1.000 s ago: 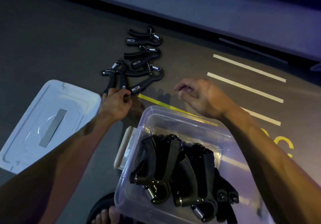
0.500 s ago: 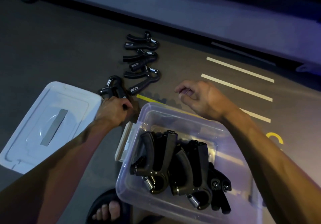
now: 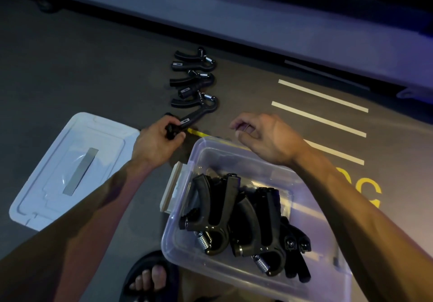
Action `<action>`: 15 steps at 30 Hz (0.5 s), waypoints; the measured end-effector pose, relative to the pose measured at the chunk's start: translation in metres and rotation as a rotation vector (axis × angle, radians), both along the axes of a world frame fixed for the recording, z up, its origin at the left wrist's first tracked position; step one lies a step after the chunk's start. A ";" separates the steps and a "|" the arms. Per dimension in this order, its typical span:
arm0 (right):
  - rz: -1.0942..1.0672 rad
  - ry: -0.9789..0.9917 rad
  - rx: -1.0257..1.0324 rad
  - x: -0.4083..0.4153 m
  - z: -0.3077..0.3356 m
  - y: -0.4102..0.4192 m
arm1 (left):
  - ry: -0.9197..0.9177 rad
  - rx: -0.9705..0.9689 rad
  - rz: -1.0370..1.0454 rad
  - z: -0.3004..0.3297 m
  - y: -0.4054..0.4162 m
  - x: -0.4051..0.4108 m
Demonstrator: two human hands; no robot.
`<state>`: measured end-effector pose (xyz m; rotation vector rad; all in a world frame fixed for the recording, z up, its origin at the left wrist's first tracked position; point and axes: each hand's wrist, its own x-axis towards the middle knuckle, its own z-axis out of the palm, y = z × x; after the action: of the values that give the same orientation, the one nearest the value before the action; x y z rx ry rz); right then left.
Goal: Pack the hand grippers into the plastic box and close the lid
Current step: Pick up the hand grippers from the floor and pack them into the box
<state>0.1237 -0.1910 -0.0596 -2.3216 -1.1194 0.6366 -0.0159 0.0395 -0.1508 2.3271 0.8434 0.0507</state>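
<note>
Hand grippers (image 3: 236, 219) fill box (image 3: 234, 276); left hand (image 3: 157, 142) grips one w/ unreadable label at 11 o'clock; right hand (image 3: 264, 137) loosely curled, holding nothing.

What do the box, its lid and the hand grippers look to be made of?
Plastic box: clear, glossy plastic; the floor shows through its walls. Lid: translucent whitish plastic, smooth, with a grey strip set in it. Hand grippers in the box: matte black handles, probably plastic or rubber-coated, with shiny coiled metal springs.
</note>
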 end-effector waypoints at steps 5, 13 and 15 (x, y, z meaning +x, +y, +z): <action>-0.033 -0.041 0.108 -0.011 0.010 0.000 | -0.269 -0.189 0.206 0.037 -0.002 0.005; -0.078 -0.073 0.414 -0.045 0.046 -0.009 | -0.511 -0.292 0.019 0.130 -0.056 0.007; -0.097 -0.129 0.458 -0.053 0.056 -0.016 | -0.527 -0.325 -0.055 0.146 -0.079 0.005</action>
<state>0.0709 -0.2066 -0.0037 -2.0225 -1.0686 0.1694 -0.0111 -0.0397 -0.0045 1.8968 0.4778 0.4486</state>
